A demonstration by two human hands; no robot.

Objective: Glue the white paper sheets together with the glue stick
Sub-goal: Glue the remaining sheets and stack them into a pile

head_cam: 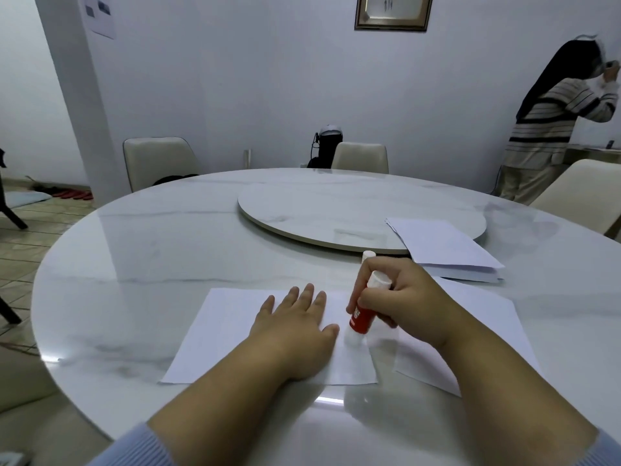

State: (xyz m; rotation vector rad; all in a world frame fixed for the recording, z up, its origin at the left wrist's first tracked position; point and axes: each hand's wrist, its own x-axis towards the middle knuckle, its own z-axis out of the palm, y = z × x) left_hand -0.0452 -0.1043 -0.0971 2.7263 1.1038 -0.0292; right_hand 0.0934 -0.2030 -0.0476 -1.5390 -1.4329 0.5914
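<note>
Glue stick orientation: the red cylindrical glue stick with white base is held tilted, its long axis running from the white end at upper right down to the glue tip at lower left; the tip is pressed onto the right edge zone of the left white paper sheet.
Glue stick location: near the table's front edge, between the two hands, over the seam where the left sheet meets the right white paper sheet.
Right hand: the right hand is curled round the stick's barrel, the fingers wrapped on the far side, the wrist angled in from the lower right.
Left hand: the left hand is laid flat, palm down, on the left sheet, the fingers straight and slightly spread, pointing away.
Cap: a small white cap is stood upright just behind the right hand.
Surfaces: a glossy round white marble table carries a round marble turntable; a stack of white paper overlaps the turntable's right rim.
</note>
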